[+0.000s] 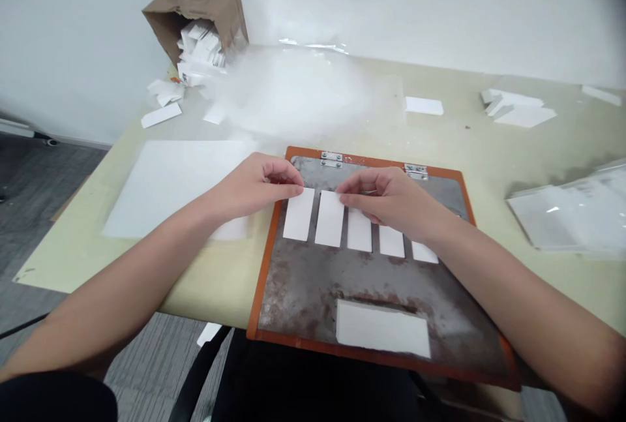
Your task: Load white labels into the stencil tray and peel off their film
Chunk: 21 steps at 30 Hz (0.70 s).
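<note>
Several white rectangular strips lie side by side across a rust-stained metal board (342, 278) with an orange frame and hinges along its far edge. My left hand (257, 187) is at the top end of the leftmost white strip (298, 214), its fingertips curled together at that edge. My right hand (391, 200) reaches over the second white strip (329, 218), with its fingertips at the strip's top end. Its palm covers the upper ends of the strips further right. Whether either hand pinches anything is hidden. A thick white block (381, 327) lies near the board's near edge.
A large white sheet (171, 190) lies left of the board. A tipped brown cardboard box (195, 17) spills white pieces at the back. Crumpled clear plastic film (303, 92) lies beside it. White pieces (518, 107) and clear plastic sheets (562, 210) lie on the right of the pale green table.
</note>
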Motion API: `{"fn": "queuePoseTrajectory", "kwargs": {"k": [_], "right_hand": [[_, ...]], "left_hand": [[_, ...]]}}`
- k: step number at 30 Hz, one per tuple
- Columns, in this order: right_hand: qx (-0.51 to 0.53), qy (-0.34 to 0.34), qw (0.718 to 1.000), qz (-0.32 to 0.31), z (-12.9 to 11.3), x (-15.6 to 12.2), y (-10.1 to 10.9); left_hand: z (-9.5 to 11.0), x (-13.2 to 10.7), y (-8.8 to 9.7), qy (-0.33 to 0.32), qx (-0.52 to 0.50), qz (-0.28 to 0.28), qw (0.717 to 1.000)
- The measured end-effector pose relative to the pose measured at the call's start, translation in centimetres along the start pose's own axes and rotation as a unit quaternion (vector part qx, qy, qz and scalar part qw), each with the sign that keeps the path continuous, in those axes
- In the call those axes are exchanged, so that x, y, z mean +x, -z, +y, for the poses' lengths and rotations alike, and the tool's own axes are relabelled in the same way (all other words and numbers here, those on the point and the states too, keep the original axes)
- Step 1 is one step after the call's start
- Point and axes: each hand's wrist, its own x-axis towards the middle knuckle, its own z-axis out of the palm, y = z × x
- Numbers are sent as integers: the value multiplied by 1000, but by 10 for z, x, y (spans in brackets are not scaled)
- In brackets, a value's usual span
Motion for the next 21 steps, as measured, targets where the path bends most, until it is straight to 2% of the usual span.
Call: {"fn": "queuePoseTrajectory", "kwargs": {"k": [8, 16, 21], "right_hand": [[-21, 16, 1000, 6, 1, 0, -1], [-132, 39, 988, 68, -1, -5, -3], [-192, 80, 976, 66, 0, -8, -4]], "left_hand": [[3, -2, 0, -8, 22, 2, 1000], [2, -5, -1, -28, 97, 49, 994], [-1, -6, -2, -46, 117, 50, 991]]}}
